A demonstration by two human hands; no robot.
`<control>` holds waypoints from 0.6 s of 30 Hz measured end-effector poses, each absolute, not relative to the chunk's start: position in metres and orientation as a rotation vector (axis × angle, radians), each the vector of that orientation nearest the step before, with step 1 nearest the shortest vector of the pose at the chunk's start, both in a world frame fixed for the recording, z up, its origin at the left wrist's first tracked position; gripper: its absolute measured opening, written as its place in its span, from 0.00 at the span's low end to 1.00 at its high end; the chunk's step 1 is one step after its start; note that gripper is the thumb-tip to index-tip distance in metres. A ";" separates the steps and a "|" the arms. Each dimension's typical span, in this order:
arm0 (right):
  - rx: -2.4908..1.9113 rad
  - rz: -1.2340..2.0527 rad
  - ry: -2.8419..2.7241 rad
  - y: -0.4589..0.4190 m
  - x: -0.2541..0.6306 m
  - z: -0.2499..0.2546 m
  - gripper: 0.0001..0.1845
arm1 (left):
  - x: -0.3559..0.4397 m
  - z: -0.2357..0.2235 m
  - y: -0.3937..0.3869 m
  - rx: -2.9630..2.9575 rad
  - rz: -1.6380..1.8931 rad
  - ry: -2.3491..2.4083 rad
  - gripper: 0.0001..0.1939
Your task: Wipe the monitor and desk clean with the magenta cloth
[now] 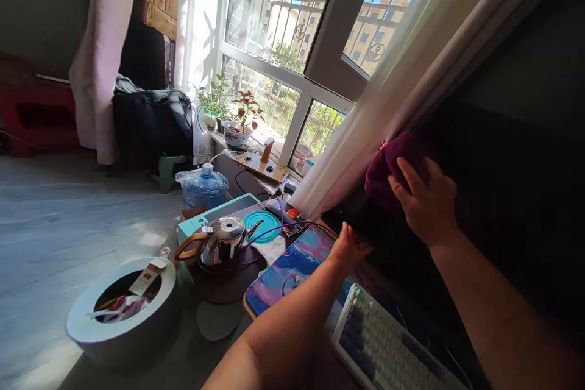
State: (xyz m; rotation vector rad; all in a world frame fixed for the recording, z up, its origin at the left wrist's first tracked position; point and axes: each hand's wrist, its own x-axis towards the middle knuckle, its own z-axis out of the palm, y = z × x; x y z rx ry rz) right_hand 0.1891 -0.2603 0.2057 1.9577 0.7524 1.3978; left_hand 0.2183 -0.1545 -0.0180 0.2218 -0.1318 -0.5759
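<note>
My right hand [423,201] presses a dark purple cloth [388,173] against a large dark panel [493,195] that looks like a monitor; its fingers are bent over the cloth. Lower down, my left hand [350,250] is at the panel's lower left edge, thumb up and fingers pointing right, apparently gripping that edge. Deep shadow hides where the fingertips meet the panel. Below the hands lie a white keyboard [388,341] with light and dark keys and a blue-pink marbled mat [292,262], partly covered by my left forearm.
Left of the mat stand a shiny kettle [223,244], a teal lid [262,226] and cables. A white bin [77,323] and a blue water jug [205,186] are farther left. Potted plants [237,134] line the window. A curtain [347,140] hangs beside the panel.
</note>
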 end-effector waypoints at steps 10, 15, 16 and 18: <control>2.294 0.918 0.813 -0.242 0.152 0.072 0.31 | 0.219 -0.023 -0.148 0.062 -0.614 -0.093 0.43; 2.374 0.808 0.825 -0.244 0.141 0.076 0.34 | 0.220 -0.028 -0.147 0.059 -0.597 -0.111 0.40; 2.372 0.797 0.834 -0.246 0.140 0.079 0.34 | 0.220 -0.027 -0.147 0.052 -0.593 -0.119 0.39; 2.348 0.798 0.840 -0.253 0.136 0.090 0.33 | 0.218 -0.023 -0.146 0.029 -0.589 -0.152 0.39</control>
